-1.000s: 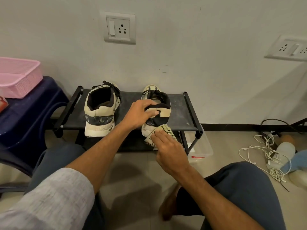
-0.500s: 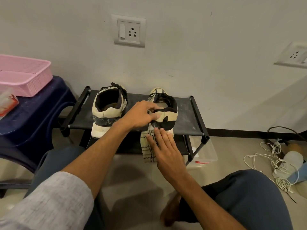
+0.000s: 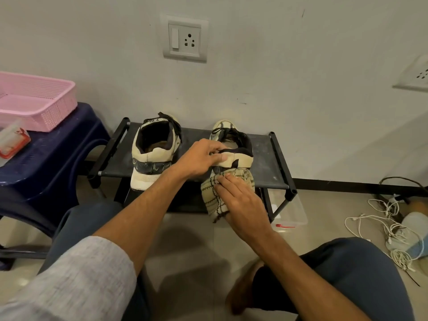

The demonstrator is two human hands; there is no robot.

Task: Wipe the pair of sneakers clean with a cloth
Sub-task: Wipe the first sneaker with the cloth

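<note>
**Wiping a heel at the rack's near edge**

Grips the right sneaker [image 3: 239, 158] by its heel collar with the left hand [image 3: 199, 158], fingers curled over the rim, thumb outside. Presses the cloth [image 3: 212, 193] against that heel's sole with the right hand [image 3: 240, 202], fingers laid flat, grasping nothing. Leaves both heels overhanging the near rail of the rack [image 3: 264, 158], toes toward the wall, with the left sneaker [image 3: 152, 156] just beside. Open floor near; stool [image 3: 46, 158] left, cables [image 3: 382, 218] right. Since half a second ago: cloth bunched higher across the heel instead of hanging flat, right fingers angled left, left grip unchanged.
</note>
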